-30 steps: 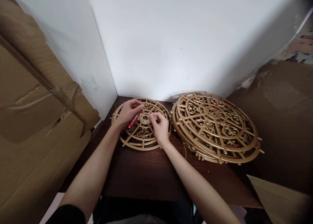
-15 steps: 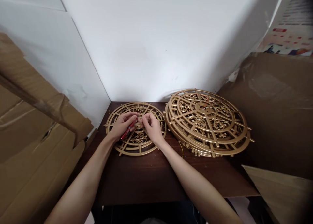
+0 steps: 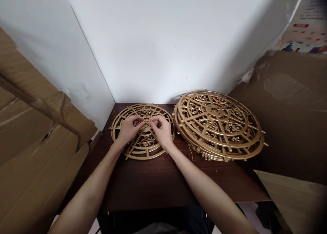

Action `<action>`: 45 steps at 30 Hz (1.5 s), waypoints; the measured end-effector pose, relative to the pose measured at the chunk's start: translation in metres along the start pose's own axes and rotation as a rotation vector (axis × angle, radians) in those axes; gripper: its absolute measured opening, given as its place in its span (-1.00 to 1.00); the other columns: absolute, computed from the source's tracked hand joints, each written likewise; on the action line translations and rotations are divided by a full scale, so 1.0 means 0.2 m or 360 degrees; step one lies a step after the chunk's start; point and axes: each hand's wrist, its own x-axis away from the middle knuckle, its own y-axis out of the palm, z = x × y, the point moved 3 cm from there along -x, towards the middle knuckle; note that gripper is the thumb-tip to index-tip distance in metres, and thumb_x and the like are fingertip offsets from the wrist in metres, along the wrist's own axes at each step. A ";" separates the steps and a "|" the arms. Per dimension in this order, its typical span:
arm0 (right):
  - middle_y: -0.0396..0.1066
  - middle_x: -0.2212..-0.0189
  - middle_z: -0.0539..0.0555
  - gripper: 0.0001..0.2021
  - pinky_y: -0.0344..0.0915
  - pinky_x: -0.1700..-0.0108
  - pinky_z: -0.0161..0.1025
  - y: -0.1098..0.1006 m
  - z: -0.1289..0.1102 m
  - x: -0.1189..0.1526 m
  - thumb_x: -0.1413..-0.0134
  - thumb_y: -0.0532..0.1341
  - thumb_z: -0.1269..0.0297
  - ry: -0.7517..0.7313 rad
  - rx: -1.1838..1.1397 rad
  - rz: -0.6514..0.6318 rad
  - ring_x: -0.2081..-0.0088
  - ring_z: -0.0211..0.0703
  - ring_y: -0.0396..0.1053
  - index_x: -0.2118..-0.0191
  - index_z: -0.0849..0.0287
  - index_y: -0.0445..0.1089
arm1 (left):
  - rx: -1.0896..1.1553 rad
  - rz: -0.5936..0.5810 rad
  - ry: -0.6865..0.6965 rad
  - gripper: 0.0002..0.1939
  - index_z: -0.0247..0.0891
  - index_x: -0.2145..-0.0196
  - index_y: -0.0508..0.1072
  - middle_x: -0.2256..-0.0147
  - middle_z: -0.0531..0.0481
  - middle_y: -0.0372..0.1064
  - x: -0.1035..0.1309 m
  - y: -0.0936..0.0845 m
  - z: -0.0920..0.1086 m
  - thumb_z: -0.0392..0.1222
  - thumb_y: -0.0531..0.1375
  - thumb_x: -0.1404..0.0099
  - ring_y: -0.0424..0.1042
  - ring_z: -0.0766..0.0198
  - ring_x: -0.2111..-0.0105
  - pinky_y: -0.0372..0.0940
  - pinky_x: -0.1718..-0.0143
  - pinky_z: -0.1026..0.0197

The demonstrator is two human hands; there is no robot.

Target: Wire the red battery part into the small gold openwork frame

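A round gold openwork frame [image 3: 147,157] lies flat on the dark brown table [image 3: 150,186]. Over its left-centre part is my left hand [image 3: 129,128], thumb and fingertips pinched together near the frame's middle. Facing it from the right, my right hand [image 3: 161,128] is pinched in the same way, the two sets of fingertips a small gap apart. What each pinch holds is too small to make out. The red tool does not show clearly; my left hand may hide it.
Right of the frame leans a stack of similar gold frames [image 3: 227,145], thin red and yellow wires on top. A yellow wire [image 3: 191,154] hangs beside it. Cardboard [image 3: 38,152] stands at the left, a cardboard box [image 3: 288,118] at the right, a white wall [image 3: 153,50] behind.
The red tool seen in my left hand before no longer shows clearly. My left fingers have turned into a pinch facing my right hand. The whole view has shifted slightly.
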 end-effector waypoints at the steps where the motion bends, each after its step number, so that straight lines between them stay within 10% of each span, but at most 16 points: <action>1: 0.44 0.38 0.04 -0.92 0.31 0.31 -0.30 0.00 0.00 0.00 -0.03 0.18 0.33 0.0001 -0.0011 -0.0001 0.42 -0.25 0.33 0.35 0.19 0.42 | -0.0027 -0.0016 0.0020 -0.76 -0.23 0.34 0.57 0.37 -0.05 0.53 0.00 0.00 0.01 -0.04 0.23 -0.13 0.45 0.16 0.35 0.28 0.26 0.17; 45: 0.50 0.37 0.04 -0.93 0.40 0.25 -0.28 0.00 -0.01 0.03 -0.04 0.21 0.37 -0.0106 -0.0143 0.0059 0.36 -0.21 0.45 0.32 0.17 0.43 | 0.0030 -0.0030 0.0204 -0.87 -0.27 0.42 0.56 0.47 0.03 0.39 0.02 0.04 0.08 -0.21 0.22 -0.15 0.29 0.32 0.50 0.21 0.38 0.25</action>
